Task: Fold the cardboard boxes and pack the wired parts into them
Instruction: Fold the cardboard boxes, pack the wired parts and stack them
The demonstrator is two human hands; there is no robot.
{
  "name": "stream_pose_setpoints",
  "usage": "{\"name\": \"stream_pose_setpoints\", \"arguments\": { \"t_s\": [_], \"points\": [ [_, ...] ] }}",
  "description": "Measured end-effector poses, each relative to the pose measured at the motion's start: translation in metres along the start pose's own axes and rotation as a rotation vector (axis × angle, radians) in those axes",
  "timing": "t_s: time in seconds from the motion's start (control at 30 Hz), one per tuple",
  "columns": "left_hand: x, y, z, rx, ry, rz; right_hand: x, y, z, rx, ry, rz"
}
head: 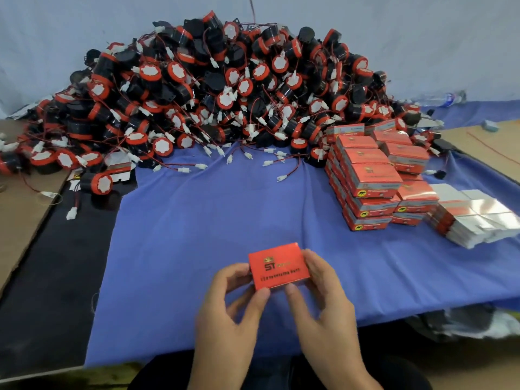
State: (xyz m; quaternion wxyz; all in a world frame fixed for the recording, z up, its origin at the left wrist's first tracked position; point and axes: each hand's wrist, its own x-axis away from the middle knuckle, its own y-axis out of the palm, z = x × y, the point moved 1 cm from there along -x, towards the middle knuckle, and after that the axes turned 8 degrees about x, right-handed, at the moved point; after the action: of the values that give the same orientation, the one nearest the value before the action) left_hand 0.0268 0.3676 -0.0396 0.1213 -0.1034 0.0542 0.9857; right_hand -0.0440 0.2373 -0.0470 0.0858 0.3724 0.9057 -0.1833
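Red box (278, 265), pinched by left hand (230, 299), right hand (323, 291)

Forward of my left hand (229, 304) and right hand (323, 299) the blue cloth (197, 235) lies bare, with room to reach ahead and leftward. Beyond it the heap of wired parts (219, 88) walls off the whole far side, its loose wires and white connectors (201, 166) straggling onto the cloth (easy to snag). On my right the stack of closed boxes (368, 178) and the flat box blanks (478, 218) beside it close that side.
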Motion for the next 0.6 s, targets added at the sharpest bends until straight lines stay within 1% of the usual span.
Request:
{"name": "stream_pose_setpoints", "arguments": {
  "t_s": [0.03,0.1,0.2,0.3,0.37,0.43,0.53,0.6],
  "points": [
    [0.002,0.016,0.006,0.029,0.020,-0.001,-0.003,-0.013,-0.005,-0.014,-0.018,0.067],
    [0.001,0.048,0.022,0.069,0.082,-0.053,-0.012,-0.045,-0.012,-0.037,-0.046,0.185],
    [-0.005,0.101,0.048,0.077,0.132,-0.224,-0.030,-0.096,-0.017,0.023,-0.073,0.354],
    [-0.011,0.156,0.066,0.004,0.169,-0.391,-0.054,-0.142,-0.010,0.116,-0.027,0.486],
    [-0.019,0.191,0.074,-0.055,0.213,-0.474,-0.076,-0.168,-0.001,0.132,0.004,0.530],
    [-0.031,0.224,0.078,-0.113,0.219,-0.535,-0.103,-0.188,0.010,0.153,0.029,0.538],
    [-0.048,0.266,0.081,-0.129,0.154,-0.575,-0.145,-0.207,0.025,0.178,0.056,0.554],
    [-0.057,0.289,0.078,-0.135,0.101,-0.595,-0.172,-0.214,0.036,0.235,0.073,0.554]
  ]
}}
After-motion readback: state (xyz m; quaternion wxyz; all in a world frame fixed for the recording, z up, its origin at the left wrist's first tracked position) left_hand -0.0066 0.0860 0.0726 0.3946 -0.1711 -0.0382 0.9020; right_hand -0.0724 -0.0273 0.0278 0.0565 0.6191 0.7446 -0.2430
